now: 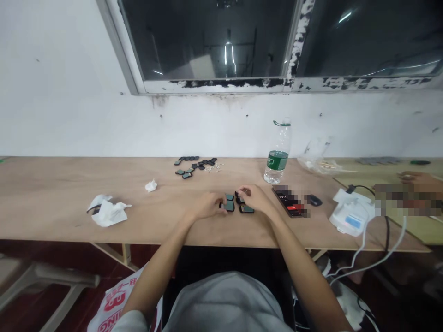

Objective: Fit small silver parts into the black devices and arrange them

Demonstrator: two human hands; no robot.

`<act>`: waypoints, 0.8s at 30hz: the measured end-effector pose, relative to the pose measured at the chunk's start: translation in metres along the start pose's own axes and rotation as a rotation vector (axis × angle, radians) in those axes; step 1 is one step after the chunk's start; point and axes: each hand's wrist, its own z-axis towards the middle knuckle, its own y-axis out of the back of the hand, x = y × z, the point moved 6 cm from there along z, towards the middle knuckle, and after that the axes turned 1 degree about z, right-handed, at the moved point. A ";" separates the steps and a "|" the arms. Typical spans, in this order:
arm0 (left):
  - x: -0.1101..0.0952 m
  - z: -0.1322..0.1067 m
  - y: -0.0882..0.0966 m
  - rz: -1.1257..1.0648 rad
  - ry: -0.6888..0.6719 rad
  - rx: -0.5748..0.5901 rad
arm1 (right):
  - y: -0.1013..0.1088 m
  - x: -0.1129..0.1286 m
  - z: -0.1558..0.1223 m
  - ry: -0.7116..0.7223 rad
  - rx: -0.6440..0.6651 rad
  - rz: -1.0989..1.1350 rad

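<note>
My left hand rests low over the table, its fingertips curled at the left edge of a small flat black-rimmed piece with a grey-green face. A similar piece lies just behind that one. Opposite, my right hand has its fingers bent onto a small black piece, partly hidden by the fingers. In front of that hand lies another black-rimmed piece. What exactly these pieces are cannot be made out.
Toward the wall lie several more black pieces and tiny pale bits. A water bottle, phone, black mouse-like object and white cabled device stand right. Crumpled tissues lie left. Another person's hand is far right.
</note>
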 end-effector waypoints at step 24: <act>0.018 0.002 0.004 0.045 0.076 -0.038 | 0.015 -0.049 -0.003 -0.079 0.191 -0.300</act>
